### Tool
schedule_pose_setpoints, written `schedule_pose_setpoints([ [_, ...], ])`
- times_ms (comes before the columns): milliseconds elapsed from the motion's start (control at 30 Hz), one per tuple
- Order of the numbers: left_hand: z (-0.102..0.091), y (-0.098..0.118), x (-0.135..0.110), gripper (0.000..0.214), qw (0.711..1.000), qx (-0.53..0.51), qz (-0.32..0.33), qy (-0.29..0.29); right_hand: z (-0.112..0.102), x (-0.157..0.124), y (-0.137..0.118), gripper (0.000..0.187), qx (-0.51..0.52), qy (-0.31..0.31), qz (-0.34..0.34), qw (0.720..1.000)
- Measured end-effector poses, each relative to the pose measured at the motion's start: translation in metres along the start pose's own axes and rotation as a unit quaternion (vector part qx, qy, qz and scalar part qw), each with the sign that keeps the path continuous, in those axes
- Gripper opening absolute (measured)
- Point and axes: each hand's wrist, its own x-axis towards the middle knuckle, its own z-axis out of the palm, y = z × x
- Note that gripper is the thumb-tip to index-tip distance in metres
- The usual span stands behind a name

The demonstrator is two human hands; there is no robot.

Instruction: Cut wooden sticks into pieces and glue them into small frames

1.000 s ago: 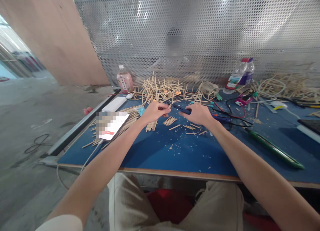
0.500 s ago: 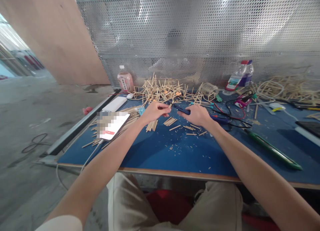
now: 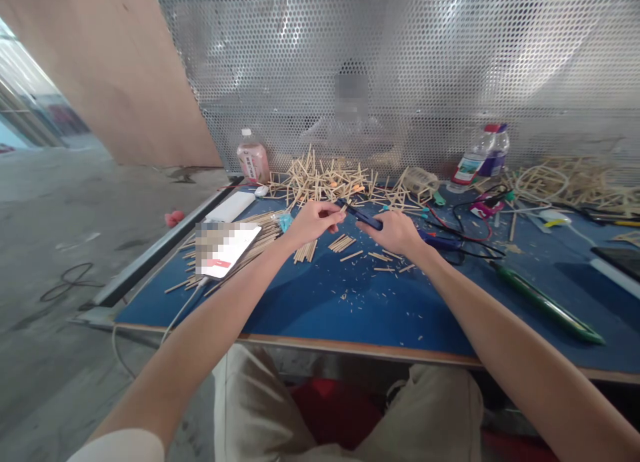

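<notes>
My left hand (image 3: 317, 221) pinches a short wooden stick (image 3: 343, 209) between thumb and fingers. Around the dark blue handles of a pair of cutting pliers (image 3: 367, 218), my right hand (image 3: 397, 231) is closed. The plier jaws meet the stick close to my left fingertips; whether they bite into it I cannot tell. Below the hands lie small bundles of cut sticks (image 3: 342, 243) and a few loose cut pieces (image 3: 384, 256). Behind the hands rises a tangled heap of sticks (image 3: 320, 175).
A phone (image 3: 227, 252) rests on long sticks at the left, by a white power bank (image 3: 231, 207). A pink drink bottle (image 3: 253, 161) stands at the back. To the right are a clear plastic jar (image 3: 420, 182), water bottles (image 3: 473, 159) and a green-handled tool (image 3: 547, 303). A perforated metal panel (image 3: 280, 62) closes the back.
The plier jaws have come in over the stick at my left fingertips. Both hands otherwise keep nearly the same place; the whole view has shifted slightly.
</notes>
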Motion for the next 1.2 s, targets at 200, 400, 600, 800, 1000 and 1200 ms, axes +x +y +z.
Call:
schedule_pose_setpoints([
  [200, 0.002, 0.006, -0.001, 0.035, 1.0, 0.001, 0.012, 0.012, -0.001, 0.001, -0.004, 0.061, 0.033, 0.023, 0.05, 0.998],
  [400, 0.005, 0.004, -0.002, 0.037, 0.999, 0.011, -0.018, 0.028, -0.005, 0.002, 0.003, 0.06, 0.108, 0.028, 0.111, 0.988],
  [600, 0.013, 0.005, -0.004, 0.033, 0.998, 0.054, -0.01, 0.036, -0.006, 0.002, 0.01, 0.06, 0.132, 0.044, 0.122, 0.983],
  [800, 0.036, 0.0, -0.006, 0.024, 0.992, 0.118, 0.041, -0.008, -0.006, 0.003, 0.013, 0.059, 0.135, 0.063, 0.129, 0.98],
  [1000, 0.066, 0.005, -0.012, 0.026, 0.97, 0.197, 0.106, -0.094, -0.005, 0.003, 0.012, 0.061, 0.112, 0.052, 0.133, 0.983],
  [1200, 0.063, 0.004, -0.007, 0.034, 0.942, 0.28, 0.169, -0.073, -0.005, 0.004, 0.012, 0.06, 0.108, 0.047, 0.132, 0.984],
])
